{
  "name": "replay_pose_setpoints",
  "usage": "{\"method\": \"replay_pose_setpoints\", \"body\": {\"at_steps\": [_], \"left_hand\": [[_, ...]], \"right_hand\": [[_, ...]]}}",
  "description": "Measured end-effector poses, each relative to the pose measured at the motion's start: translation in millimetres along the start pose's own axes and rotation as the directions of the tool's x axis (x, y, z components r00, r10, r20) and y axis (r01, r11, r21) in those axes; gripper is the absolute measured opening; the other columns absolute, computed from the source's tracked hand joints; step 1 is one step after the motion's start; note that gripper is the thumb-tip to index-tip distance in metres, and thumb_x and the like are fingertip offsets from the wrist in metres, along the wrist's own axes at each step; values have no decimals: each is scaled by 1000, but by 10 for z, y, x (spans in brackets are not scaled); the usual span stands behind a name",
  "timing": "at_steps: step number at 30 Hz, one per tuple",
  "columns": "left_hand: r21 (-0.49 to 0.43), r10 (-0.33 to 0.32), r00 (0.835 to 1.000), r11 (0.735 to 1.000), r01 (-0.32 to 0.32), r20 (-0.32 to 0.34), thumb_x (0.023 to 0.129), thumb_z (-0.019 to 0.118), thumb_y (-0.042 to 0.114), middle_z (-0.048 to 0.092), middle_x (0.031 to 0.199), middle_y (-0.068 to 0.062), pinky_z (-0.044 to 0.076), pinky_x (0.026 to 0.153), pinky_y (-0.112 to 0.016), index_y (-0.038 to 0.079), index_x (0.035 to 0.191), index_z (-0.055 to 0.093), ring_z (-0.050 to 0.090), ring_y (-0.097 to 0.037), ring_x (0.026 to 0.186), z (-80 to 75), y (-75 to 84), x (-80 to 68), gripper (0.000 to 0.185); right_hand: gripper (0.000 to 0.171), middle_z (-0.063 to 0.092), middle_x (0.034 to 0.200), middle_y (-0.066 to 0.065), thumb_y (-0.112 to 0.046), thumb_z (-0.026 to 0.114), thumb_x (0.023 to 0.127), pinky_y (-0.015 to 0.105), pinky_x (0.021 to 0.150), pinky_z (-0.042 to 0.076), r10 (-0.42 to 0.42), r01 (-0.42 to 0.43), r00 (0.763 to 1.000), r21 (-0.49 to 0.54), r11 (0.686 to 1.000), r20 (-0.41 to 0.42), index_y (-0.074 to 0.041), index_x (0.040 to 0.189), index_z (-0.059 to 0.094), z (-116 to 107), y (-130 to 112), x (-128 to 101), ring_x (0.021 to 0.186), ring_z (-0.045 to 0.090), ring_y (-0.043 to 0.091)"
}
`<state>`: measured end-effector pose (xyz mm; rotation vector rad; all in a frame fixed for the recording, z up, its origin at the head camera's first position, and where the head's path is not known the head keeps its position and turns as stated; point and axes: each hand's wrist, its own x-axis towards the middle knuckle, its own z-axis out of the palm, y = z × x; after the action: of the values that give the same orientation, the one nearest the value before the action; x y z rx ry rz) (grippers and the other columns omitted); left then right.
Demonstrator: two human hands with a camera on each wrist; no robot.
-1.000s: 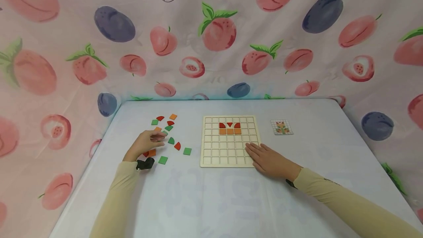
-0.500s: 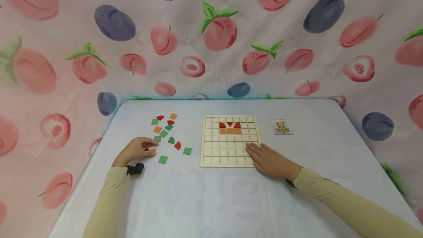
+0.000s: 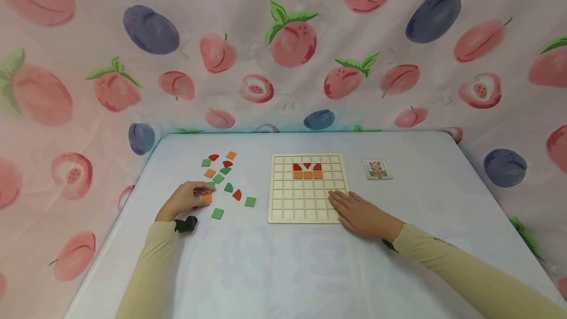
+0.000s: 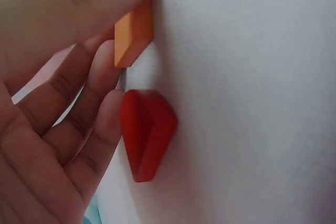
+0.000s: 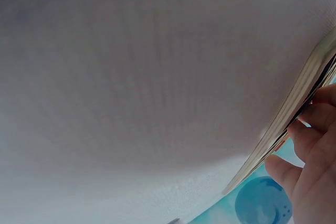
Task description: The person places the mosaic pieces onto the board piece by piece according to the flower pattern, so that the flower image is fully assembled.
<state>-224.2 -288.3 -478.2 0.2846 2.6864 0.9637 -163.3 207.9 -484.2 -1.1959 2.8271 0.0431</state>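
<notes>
Left hand (image 3: pixel 186 198) now pinches orange square tile (image 4: pixel 134 36) between thumb and fingers, lifted slightly off white table (image 3: pixel 283 260); half second ago tile lay flat under fingertips. Red tile (image 4: pixel 147 132) sits on table just beside curled fingers (image 4: pixel 100 124), touching one. Loose green, red, orange tiles (image 3: pixel 226 176) scattered beyond, unchanged. Right hand (image 3: pixel 361 214) unmoved, fingers straight, flat on lower right corner of wooden grid board (image 3: pixel 283 210). Pattern card (image 3: pixel 377 169) right of board.
</notes>
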Motion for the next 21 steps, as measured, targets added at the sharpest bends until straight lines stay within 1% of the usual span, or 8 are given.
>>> {"method": "replay_pose_setpoints", "body": {"at_steps": [1, 4, 7, 11, 15, 21], "left_hand": [[1, -7, 1000, 1000, 7, 0, 76, 76, 11, 65, 100, -9, 48, 85, -35, 7, 109, 68, 56, -20, 90, -1, -1, 3, 34], [15, 1, 1000, 1000, -1, 5, 76, 77, 11, 65, 103, -11, 47, 91, -43, 7, 108, 68, 57, -23, 95, -18, -18, 2, 34], [23, -3, 1000, 1000, 3, 5, 75, 77, 11, 65, 104, -12, 46, 94, -46, 6, 106, 68, 57, -24, 97, -50, -30, -21, 32], [33, -25, 1000, 999, 25, -2, 76, 77, 12, 65, 101, -11, 46, 91, -45, 5, 105, 68, 56, -24, 95, -78, -47, -54, 31], [52, -44, 999, 998, 45, -19, 77, 77, 13, 65, 100, -11, 46, 87, -41, 5, 104, 69, 55, -23, 92, -70, -59, -58, 30], [54, -49, 998, 997, 52, -46, 79, 75, 12, 64, 102, -12, 47, 86, -40, 5, 105, 69, 55, -24, 91, -38, -54, -51, 27]], "right_hand": [[55, 32, 152, 13, -30, 42, 99, 50, 110, 31, -1, 1, 1000, -1, 1000, -1, -1, 145, 33, -4, -1, 0, 141, 30, 29], [55, 32, 152, 13, -30, 43, 99, 50, 110, 31, -4, 4, 1000, -8, 1000, -3, -1, 144, 34, -15, -6, 1, 140, 31, 30], [55, 33, 152, 13, -30, 43, 99, 50, 110, 32, -3, 3, 1000, -10, 1000, 2, -1, 144, 34, -31, -15, -1, 140, 32, 30], [55, 32, 152, 14, -29, 43, 99, 50, 110, 31, -1, 1, 1000, -4, 1000, 7, -1, 144, 33, -31, -16, 0, 140, 31, 29], [55, 32, 152, 13, -29, 42, 99, 50, 110, 31, 0, 0, 1000, -7, 1000, 5, -1, 145, 33, -7, -4, 5, 140, 31, 29], [54, 34, 151, 15, -28, 44, 98, 51, 109, 32, -7, 7, 1000, 3, 1000, -17, 0, 144, 34, -12, -4, 0, 139, 33, 30]]}}
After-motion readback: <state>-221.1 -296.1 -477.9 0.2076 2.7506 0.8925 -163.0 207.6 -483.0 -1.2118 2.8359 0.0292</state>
